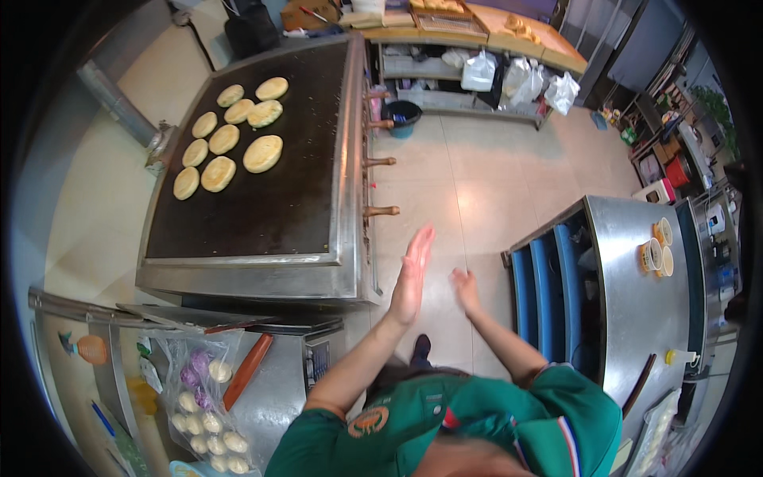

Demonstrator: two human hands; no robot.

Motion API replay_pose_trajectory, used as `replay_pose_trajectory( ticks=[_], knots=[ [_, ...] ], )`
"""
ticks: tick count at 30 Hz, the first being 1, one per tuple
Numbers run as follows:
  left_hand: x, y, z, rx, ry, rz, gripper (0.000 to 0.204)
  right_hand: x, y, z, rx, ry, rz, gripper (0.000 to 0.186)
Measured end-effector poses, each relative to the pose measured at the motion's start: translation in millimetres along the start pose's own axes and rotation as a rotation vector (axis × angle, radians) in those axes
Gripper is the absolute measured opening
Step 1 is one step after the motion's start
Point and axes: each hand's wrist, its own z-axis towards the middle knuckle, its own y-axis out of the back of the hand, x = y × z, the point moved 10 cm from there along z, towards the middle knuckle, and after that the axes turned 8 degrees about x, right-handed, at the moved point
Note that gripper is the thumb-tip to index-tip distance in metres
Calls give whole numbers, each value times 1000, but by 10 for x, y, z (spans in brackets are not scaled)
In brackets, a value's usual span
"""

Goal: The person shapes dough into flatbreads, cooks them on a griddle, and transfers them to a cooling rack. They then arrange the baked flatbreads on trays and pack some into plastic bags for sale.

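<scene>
Two bare hands, left hand [411,278] and right hand [466,291], held above the tiled floor [497,203], a gap between them. Left: empty, palm flat and turned inward, fingers straight and side by side. Right: blurred, unclosed, looks empty; exact finger spread cannot be told.

Nearest the left hand: wooden handles [382,211], four along the steel side of the griddle [270,219]; closest one just ahead and left of the fingertips, untouched. Griddle lies left and forward of both hands. On its dark plate, ten round flatbreads [263,153], pale, some browned, well apart from the left hand.

Right of the right hand: steel cabinet [624,282], blue trays [546,290] in its near side, three small cups [650,255] on top.

Behind and left of the left hand: white and purple dough pieces [212,421] under clear plastic, near a reddish-brown strip [248,370].
</scene>
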Motion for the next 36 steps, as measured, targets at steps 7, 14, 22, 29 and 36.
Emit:
replay_pose_trajectory(
  ticks=[7,14,22,29,36],
  knots=[
    [1301,350,1840,132,-165,922,78,1188,423,1657,470,-80,1113,89],
    [1963,368,4410,302,252,-685,88,1937,1220,3553,138,1174,-588,68],
    [1464,1696,5627,24,317,-57,49,-160,3039,7077,189,30,-1092,62],
    [2511,2867,5453,-419,652,789,38,843,2637,10612,201,538,-1032,57],
    [2934,2662,5351,-682,980,802,38,1795,2144,13058,20,801,-1047,62]
  ],
)
